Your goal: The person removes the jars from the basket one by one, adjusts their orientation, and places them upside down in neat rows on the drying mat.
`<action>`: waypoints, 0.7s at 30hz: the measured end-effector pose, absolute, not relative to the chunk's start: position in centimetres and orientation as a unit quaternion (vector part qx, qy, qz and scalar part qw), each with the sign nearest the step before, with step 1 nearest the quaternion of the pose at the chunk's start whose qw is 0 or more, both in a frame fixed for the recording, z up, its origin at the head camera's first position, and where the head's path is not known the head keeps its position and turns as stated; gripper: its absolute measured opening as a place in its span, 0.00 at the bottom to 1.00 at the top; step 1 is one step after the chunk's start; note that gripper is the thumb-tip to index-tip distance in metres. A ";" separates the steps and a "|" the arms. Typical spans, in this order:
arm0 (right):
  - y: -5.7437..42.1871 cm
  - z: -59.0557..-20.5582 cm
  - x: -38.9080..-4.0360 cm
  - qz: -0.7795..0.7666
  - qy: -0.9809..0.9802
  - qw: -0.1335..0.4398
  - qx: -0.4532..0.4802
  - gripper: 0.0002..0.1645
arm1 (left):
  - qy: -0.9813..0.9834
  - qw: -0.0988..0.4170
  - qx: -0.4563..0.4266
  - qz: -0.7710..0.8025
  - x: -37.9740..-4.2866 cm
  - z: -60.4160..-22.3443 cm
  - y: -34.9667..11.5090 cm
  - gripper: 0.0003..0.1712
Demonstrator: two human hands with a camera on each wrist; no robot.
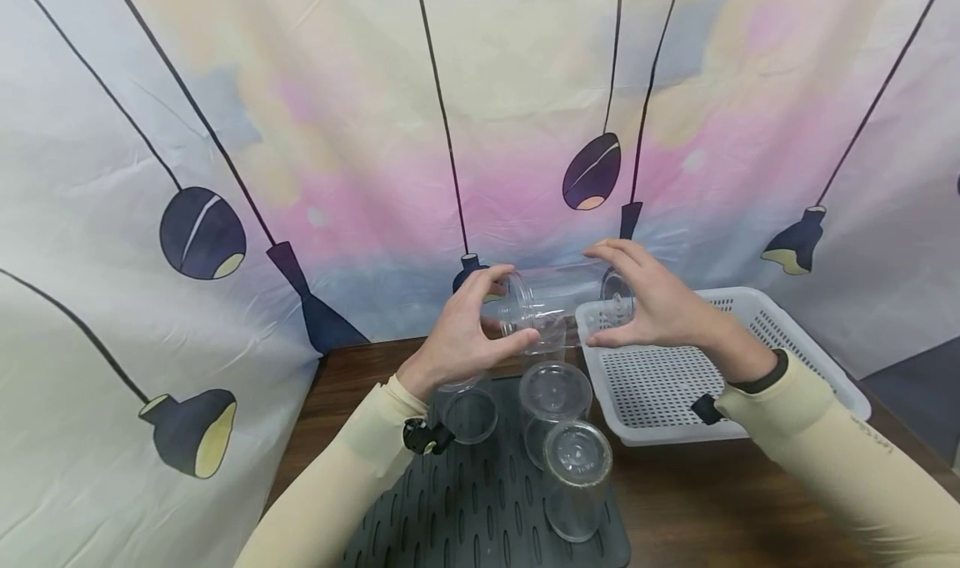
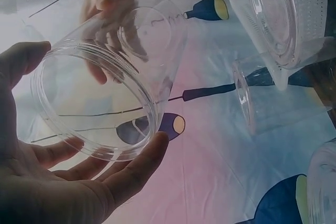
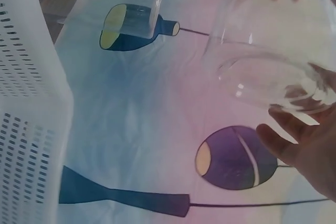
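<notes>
A clear plastic jar (image 1: 558,291) lies sideways in the air between both hands, its ridged mouth to the left and its base to the right. My left hand (image 1: 471,328) grips the mouth end, thumb on one side and fingers on the other. In the left wrist view, the left hand's fingers curl around the threaded rim (image 2: 94,153). My right hand (image 1: 660,301) holds the base end, its thumb below and fingers above. Beneath them, several clear jars stand on a dark grey slotted mat (image 1: 465,501), including a front one (image 1: 576,489) and another behind it (image 1: 553,393).
A white perforated basket (image 1: 825,368) sits right of the mat on the brown wooden table (image 1: 697,501), partly under my right forearm. Behind the table hangs a pastel cloth (image 1: 360,134) printed with dark lamps. Another clear jar (image 1: 471,416) stands near my left wrist.
</notes>
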State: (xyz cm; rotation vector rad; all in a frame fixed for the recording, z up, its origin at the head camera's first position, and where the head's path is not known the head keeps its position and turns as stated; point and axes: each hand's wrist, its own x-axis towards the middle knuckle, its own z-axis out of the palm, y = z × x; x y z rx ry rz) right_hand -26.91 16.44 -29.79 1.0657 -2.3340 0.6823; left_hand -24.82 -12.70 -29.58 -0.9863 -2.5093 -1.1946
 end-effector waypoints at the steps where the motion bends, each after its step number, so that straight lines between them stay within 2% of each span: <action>1: 16.7 -29.9 -27.0 0.267 -0.850 0.233 0.389 0.63 | -0.848 0.097 -0.332 -0.402 -24.8 -29.6 -12.7 0.45; 12: 18.7 -31.3 -28.5 0.448 -0.791 0.160 0.385 0.56 | -0.841 0.093 -0.332 -0.417 -24.7 -29.5 -12.9 0.45; 21: 19.4 -32.8 -29.0 0.566 -0.710 0.060 0.414 0.49 | -0.843 0.096 -0.331 -0.413 -24.6 -29.6 -13.1 0.45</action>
